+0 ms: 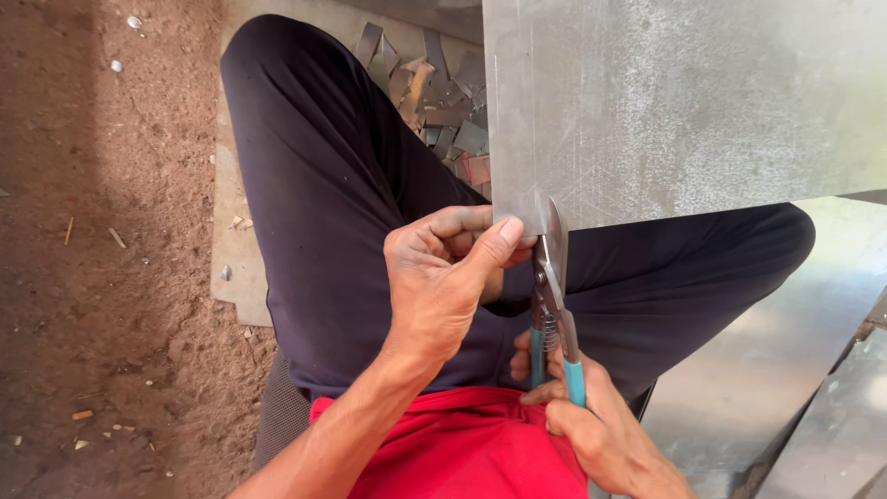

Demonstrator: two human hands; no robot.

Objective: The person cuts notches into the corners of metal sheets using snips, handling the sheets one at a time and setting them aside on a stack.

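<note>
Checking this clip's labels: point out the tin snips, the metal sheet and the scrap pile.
tin snips [552, 277], head view, on the pivot.
metal sheet [684, 102], head view, on its flat face.
scrap pile [443, 102], head view, on the offcuts.

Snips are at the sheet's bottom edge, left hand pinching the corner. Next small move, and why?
Probably squeeze the teal handles to close the tin snips. Their blades straddle the lower edge of the metal sheet near its corner, right on a faint scribed line running up the sheet. The left hand pinches that corner strip steady, and the right hand grips the handles, so the cut looks set up.
</note>
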